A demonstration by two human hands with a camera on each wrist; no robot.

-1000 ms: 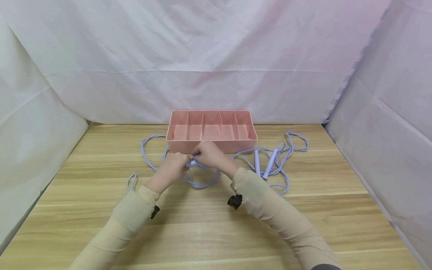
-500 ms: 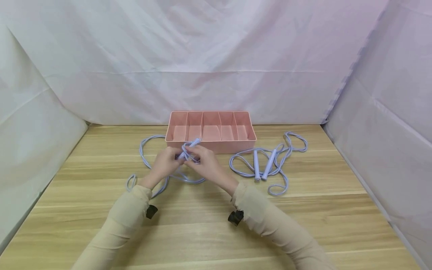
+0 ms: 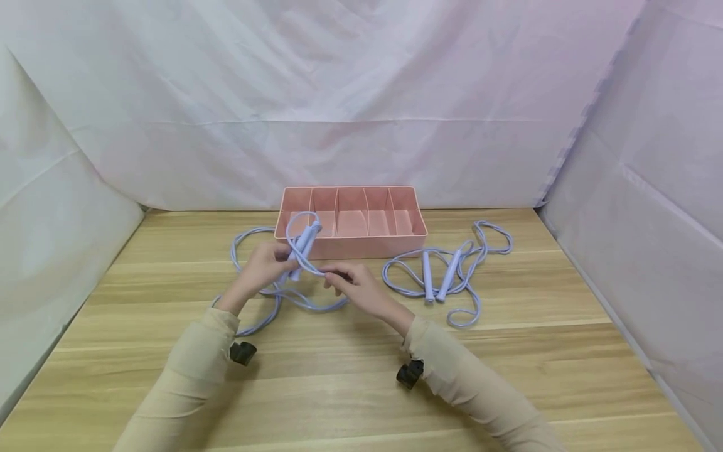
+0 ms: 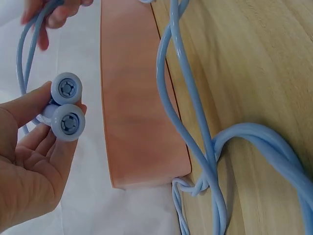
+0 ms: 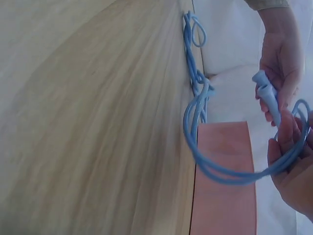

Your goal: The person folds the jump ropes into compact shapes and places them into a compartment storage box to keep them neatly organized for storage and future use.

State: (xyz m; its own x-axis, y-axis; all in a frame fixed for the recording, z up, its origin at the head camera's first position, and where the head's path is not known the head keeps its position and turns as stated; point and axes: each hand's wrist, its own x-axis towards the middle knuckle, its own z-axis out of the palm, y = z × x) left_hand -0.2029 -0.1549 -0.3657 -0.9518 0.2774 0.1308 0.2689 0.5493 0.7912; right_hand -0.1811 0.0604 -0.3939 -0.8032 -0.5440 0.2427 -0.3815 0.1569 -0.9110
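My left hand (image 3: 261,270) grips the two light-blue handles (image 3: 303,243) of a jump rope side by side. The left wrist view shows the round ends of the handles (image 4: 68,122), close together between thumb and fingers. To the right, my right hand (image 3: 364,289) pinches the doubled cord, which loops from the tops of the handles. In the right wrist view this cord (image 5: 220,177) passes through the fingers and hangs in a curve. The rest of the rope (image 3: 305,302) trails on the table below and left of the hands.
A pink box (image 3: 361,247) with several compartments stands behind the hands. Right of it lies a second light-blue jump rope, its handles (image 3: 450,276) side by side amid loose cord. White cloth (image 3: 350,150) hangs along the back and sides of the wooden table (image 3: 339,389).
The hands, earlier close together at the handles, have moved apart. My left hand now holds both handles upright at an angle, and my right hand has drawn the doubled cord rightward.
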